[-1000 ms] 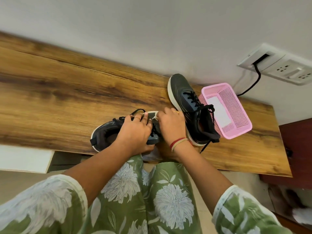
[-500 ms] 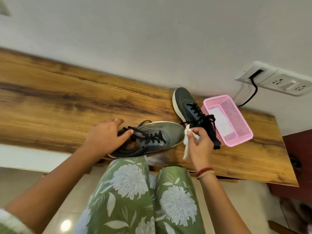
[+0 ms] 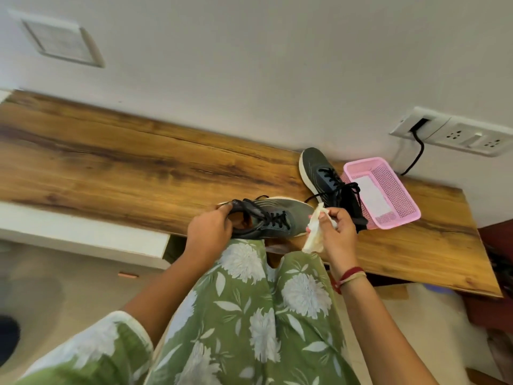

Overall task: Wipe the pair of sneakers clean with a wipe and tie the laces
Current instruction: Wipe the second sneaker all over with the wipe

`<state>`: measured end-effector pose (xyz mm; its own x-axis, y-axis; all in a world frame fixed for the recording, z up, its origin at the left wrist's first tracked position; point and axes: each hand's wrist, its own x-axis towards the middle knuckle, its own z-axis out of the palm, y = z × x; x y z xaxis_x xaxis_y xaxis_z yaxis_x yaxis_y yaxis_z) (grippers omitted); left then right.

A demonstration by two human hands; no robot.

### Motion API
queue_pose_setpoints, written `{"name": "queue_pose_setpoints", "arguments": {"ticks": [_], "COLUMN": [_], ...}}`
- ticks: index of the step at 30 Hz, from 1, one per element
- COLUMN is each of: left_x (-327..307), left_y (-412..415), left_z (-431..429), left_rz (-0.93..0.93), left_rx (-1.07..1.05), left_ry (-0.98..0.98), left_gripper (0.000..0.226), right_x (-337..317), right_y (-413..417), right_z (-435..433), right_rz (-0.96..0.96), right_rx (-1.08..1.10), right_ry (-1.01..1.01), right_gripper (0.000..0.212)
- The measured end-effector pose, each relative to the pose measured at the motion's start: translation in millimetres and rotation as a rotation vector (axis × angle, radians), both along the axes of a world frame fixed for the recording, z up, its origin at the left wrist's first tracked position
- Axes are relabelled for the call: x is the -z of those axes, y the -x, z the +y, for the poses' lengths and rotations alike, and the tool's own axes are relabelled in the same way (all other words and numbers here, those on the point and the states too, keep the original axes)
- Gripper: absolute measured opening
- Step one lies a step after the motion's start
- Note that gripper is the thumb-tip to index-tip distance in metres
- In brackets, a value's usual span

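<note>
A pink mesh basket with a white sheet lying in it sits at the right end of the wooden desk, below a wall socket panel with a black cable plugged in. The far sneaker stands just beside the basket, toe to the wall, its long axis running across the desk, black laces loose. The near sneaker lies along the desk's front edge, toe pointing right and heel left. The left hand is curled round its heel collar, fingers over the rim. The right hand pinches a crumpled white wipe just off the near sneaker's toe, and this hand hides the far sneaker's heel. Green floral clothing fills the foreground
</note>
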<state>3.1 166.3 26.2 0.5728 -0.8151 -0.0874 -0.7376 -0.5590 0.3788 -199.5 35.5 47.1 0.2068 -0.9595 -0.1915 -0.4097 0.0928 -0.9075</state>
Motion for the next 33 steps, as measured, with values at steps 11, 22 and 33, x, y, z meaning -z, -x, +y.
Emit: {"name": "queue_pose_setpoints", "arguments": {"ticks": [11,22,33], "left_x": [-16.6,-43.0,-25.6], "left_y": [-49.1,-42.1,71.7], "left_z": [19.9,-26.0,-78.0], "left_rz": [0.096,-0.299,-0.224], "left_rx": [0.431,0.597,0.687], "left_ry": [-0.328,-0.433,-0.363], "left_gripper": [0.053,0.03,0.024], "right_x": [-25.4,-41.9,-19.1], "right_y": [11.3,13.9,43.7], "right_z": [43.8,56.7,61.4], "right_rz": [-0.142,-0.351,-0.468], "right_rx": [-0.068,-0.053,0.126], "right_ry": [-0.133,-0.175,-0.292], "right_gripper": [0.009,0.012,0.011]}}
